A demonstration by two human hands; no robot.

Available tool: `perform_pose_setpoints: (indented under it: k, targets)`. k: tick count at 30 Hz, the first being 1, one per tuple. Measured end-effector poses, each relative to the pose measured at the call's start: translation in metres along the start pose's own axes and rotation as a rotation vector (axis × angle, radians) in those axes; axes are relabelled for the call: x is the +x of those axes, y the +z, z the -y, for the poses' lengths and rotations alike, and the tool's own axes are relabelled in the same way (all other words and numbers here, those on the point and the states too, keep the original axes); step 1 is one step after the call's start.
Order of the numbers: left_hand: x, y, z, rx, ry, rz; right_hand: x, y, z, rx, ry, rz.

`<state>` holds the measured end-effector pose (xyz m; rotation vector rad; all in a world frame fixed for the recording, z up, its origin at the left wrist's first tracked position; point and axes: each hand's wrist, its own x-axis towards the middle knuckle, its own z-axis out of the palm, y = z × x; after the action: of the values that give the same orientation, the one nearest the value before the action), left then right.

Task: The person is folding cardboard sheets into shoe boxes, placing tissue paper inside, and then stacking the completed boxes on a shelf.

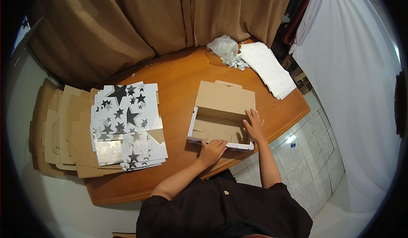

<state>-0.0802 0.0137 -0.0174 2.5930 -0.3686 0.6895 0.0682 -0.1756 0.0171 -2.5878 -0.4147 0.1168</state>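
Observation:
An open cardboard box [225, 94], brown inside with white outer walls, stands on the wooden table in front of me. Its lid is tipped back on the far side, with a small tuck flap at the top edge. My left hand [212, 151] grips the near wall, its fingers bent over the rim. On the right wall is my right hand [255, 126], thumb toward the inside and fingers along the rim. Loose brown flaps lie on the box's floor; the outer faces under my hands are mostly hidden.
Stacked flat box blanks [127, 125], white with dark stars, lie at the left beside plain brown cardboard sheets [68, 127]. White sheets [267, 68] and a crumpled clear plastic bag [224, 47] sit at the back right. The wooden table [178, 76] ends near my body; brown curtains [161, 17] hang behind.

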Motion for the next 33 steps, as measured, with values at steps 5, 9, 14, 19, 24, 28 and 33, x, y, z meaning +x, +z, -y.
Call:
perform_pose_setpoints:
  k: [5,9,14,19,24,28,33]
  targets:
    - [0.043,-0.006,-0.019,-0.061,-0.076,0.074,0.057,-0.009,-0.022,0.111,-0.08,0.115]
    - [0.069,-0.016,-0.008,0.049,-0.058,-0.003,0.096,-0.002,-0.033,0.295,-0.119,0.156]
    - [0.064,0.007,-0.005,0.03,-0.153,0.106,0.122,0.0,-0.034,0.382,-0.195,-0.129]
    - [0.06,0.032,0.002,0.15,-0.141,0.023,0.192,-0.023,-0.135,0.31,0.025,-0.399]
    - [0.063,0.035,0.004,0.159,-0.132,-0.003,0.187,-0.023,-0.168,-0.362,0.441,-0.491]
    - [0.059,0.032,0.001,0.169,-0.149,-0.015,0.173,-0.039,-0.155,-0.425,0.466,-0.123]
    - [0.06,0.031,0.002,0.146,-0.148,0.004,0.165,-0.029,-0.157,-0.62,0.297,-0.205]
